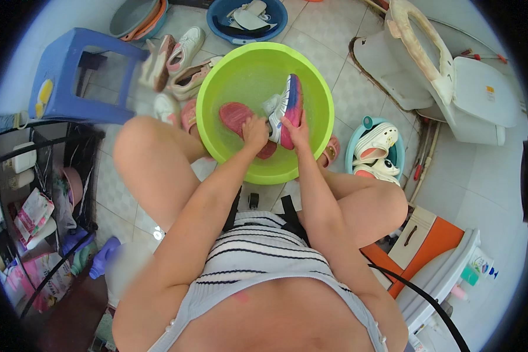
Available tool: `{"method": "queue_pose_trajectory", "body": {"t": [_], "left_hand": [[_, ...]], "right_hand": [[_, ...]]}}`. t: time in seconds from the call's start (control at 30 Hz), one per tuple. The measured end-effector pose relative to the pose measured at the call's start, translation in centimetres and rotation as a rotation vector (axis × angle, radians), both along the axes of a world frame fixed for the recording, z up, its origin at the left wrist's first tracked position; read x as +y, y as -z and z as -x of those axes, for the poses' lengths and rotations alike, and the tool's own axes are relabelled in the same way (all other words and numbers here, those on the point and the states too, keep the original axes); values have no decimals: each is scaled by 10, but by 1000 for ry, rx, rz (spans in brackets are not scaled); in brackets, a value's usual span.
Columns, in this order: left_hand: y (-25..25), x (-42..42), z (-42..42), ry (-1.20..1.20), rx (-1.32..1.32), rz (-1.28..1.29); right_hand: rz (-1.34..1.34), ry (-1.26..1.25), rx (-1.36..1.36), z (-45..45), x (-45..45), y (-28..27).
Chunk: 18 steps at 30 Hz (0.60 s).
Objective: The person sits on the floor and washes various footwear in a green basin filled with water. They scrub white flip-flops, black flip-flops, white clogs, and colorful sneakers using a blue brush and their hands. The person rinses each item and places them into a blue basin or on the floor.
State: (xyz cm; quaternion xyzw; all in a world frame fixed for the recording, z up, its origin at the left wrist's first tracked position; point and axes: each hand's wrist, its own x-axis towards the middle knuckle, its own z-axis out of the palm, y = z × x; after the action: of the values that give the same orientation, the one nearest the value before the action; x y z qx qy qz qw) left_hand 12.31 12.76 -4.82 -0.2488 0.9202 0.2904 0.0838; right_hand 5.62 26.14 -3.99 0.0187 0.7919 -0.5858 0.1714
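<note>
A lime-green plastic basin (264,178) with cloudy water stands between my knees. In it my right hand (298,130) grips a pink, blue and white sneaker (292,103), tilted with its toe or heel end upward; which end cannot be told. My left hand (255,132) lies beside the sneaker's lower end, its fingers curled over the middle of a reddish shoe or sole (235,118) in the water. Whether it grips this or something small is hidden. A crumpled translucent thing (271,104) lies against the sneaker's left side.
Several shoes (187,48) stand left of the basin, near a blue plastic stool (70,112). A blue basin (247,39) with white shoe parts is beyond; a teal basin (350,145) with white clogs (376,141) is right. A toilet (378,75) and black rack (44,145) flank the floor.
</note>
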Motion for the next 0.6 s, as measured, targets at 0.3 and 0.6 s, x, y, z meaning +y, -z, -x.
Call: {"method": "queue_pose_trajectory", "body": {"t": [0.3, 0.6], "left_hand": [[30, -11, -3, 336, 31, 286], [44, -6, 12, 534, -289, 200]], "right_hand": [[-286, -27, 92, 14, 12, 83], [-570, -66, -4, 13, -29, 51]]}}
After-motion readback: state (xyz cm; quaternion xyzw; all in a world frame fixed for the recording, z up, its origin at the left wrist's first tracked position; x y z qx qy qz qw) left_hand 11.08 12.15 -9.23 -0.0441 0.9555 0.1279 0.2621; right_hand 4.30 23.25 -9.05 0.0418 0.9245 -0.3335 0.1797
